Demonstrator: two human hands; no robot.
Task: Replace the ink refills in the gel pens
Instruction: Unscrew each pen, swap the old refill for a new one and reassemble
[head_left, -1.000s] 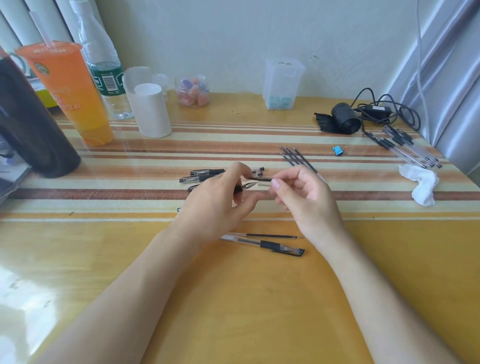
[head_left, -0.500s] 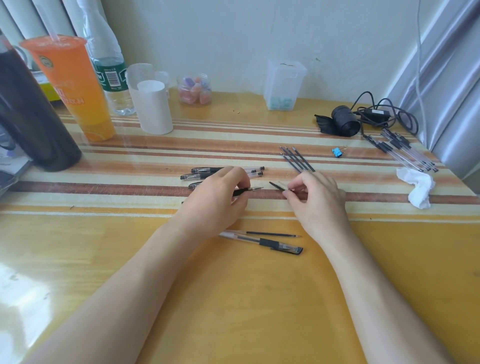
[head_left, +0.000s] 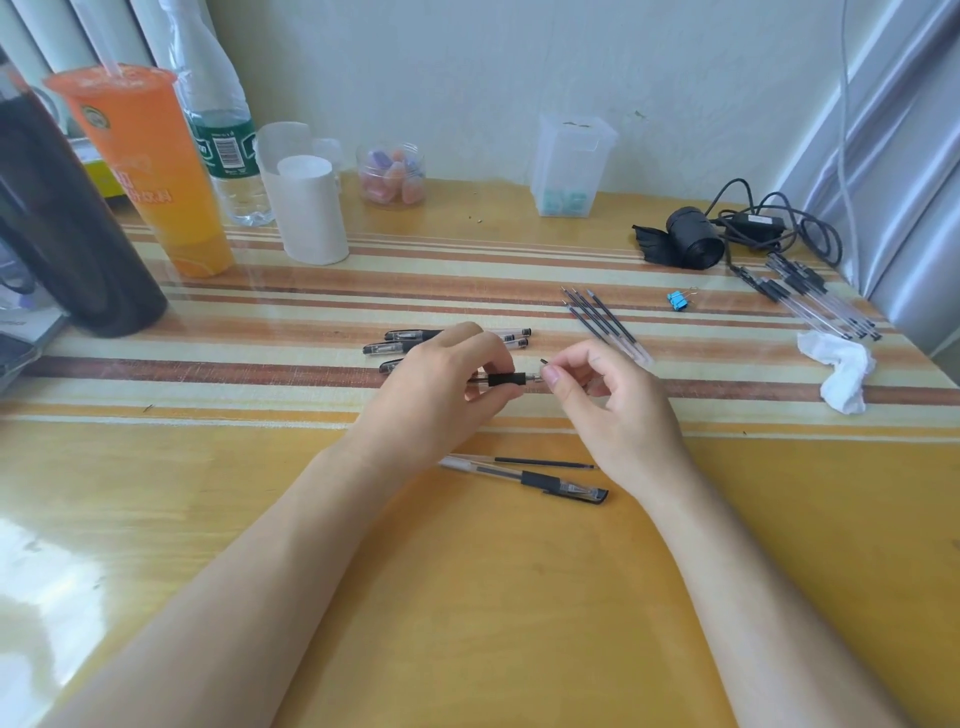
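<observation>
Left grip (head_left: 436, 395): fingers curled round gel pen (head_left: 501, 378) at its black sleeve, pen level over the striped band of the bench (head_left: 467, 597). Right grip (head_left: 613, 410): thumb and forefinger pinched on the pen's tip end (a small dark end shows above the thumb, unidentifiable). Behind the left grip, three capped pens (head_left: 400, 335). By the wrists, another pen (head_left: 550, 480) beside a loose refill (head_left: 545, 462). Spare refills (head_left: 597, 317) back right.

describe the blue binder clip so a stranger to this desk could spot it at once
Start at the far right corner of the table, where a black roll lies. Just in front of it, between the loose refills and the bundle of clear pens, sits the binder clip: small and the only bright blue thing there.
</observation>
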